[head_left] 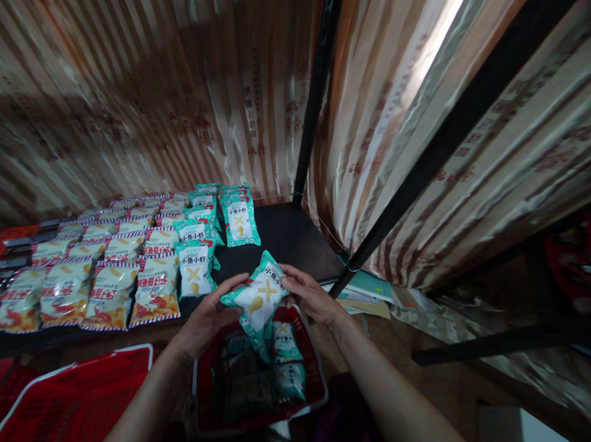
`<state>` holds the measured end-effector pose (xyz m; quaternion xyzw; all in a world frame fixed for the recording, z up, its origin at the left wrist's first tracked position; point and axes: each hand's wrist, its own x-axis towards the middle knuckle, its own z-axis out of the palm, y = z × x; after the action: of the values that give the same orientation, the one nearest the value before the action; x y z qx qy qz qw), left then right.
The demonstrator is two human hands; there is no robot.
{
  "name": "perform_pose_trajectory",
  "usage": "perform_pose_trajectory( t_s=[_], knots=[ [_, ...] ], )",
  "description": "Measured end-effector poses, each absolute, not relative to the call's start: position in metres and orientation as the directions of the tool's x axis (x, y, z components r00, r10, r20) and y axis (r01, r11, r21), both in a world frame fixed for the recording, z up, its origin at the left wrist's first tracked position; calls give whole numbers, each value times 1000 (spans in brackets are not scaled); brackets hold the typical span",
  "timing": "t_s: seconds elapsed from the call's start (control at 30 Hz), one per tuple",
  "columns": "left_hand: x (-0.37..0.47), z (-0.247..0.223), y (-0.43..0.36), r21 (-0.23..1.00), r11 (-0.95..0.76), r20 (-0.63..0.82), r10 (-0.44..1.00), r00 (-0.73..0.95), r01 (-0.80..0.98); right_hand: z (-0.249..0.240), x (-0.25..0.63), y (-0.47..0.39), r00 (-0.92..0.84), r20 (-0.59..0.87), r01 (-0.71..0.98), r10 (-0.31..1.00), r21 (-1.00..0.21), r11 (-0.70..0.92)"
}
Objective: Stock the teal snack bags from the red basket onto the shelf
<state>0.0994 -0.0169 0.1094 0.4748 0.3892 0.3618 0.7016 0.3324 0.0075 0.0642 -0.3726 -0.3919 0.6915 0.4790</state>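
Observation:
Between my two hands a teal and white snack bag (263, 298) is held tilted, its printed front facing up. My left hand (215, 314) grips the bag's left edge, and my right hand (307, 292) closes on its upper right side. Right below, a red basket (321, 386) with a pale rim contains several more teal bags (289, 380). Beyond my hands, matching teal bags (194, 270) stand in rows on a black shelf (286, 238). Part of the basket's contents is in shadow.
Rows of white and orange snack bags (154, 289) fill the shelf's left part. Another red basket (71, 408) sits at lower left. Black metal posts (318, 93) and a slanting bar (435, 132) frame the right side, before striped curtains (132, 91). Papers (364, 290) lie beneath the shelf's corner.

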Motion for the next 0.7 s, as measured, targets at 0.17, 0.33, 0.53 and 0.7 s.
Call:
perform_pose_trajectory(
  t_s=[0.17,0.33,0.53,0.7],
  knots=[
    [118,100,-20,912,326,-240,917,320,-250,70,330,14,-134,-153,-455,979,-868,-198],
    [134,102,-24,917,287,-244,953,181,-277,70,326,18,-46,-163,-473,986,-865,-165],
    [143,99,-25,927,315,-311,949,53,-202,73,321,17,-18,-165,-451,986,-879,-155],
    [145,97,-23,919,333,-337,941,20,-211,74,320,18,1,-164,-449,986,-881,-146]
  ],
)
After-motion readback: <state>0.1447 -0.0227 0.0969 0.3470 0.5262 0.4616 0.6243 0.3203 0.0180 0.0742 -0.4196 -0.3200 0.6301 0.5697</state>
